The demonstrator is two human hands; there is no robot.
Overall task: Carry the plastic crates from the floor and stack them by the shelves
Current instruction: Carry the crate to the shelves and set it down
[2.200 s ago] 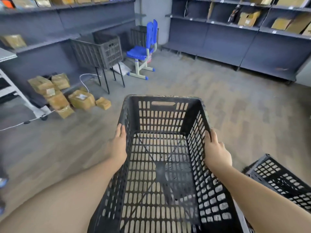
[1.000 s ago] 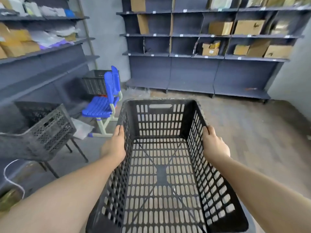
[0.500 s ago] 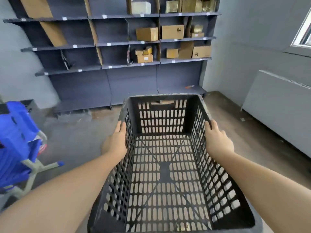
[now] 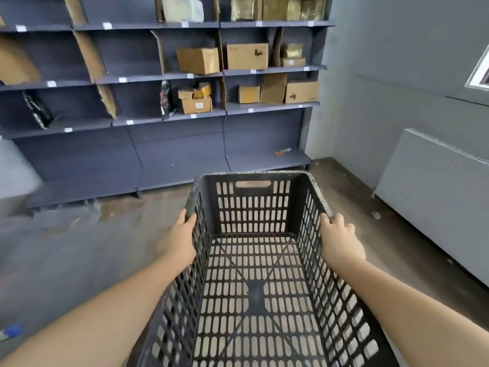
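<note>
A person carries an empty black crate (image 4: 254, 274) between both hands, left hand (image 4: 180, 241) and right hand (image 4: 340, 241) gripping its side rims, shelves (image 4: 185, 75) ahead; next, lowering it beside them

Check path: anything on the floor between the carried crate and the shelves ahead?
Nothing visible. The crate is held by left hand and right hand; the floor up to the shelves looks bare. Under the crate only partly seen.

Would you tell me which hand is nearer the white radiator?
Right. The right hand grips the crate wall facing the radiator; the left hand grips the opposite wall.
</note>
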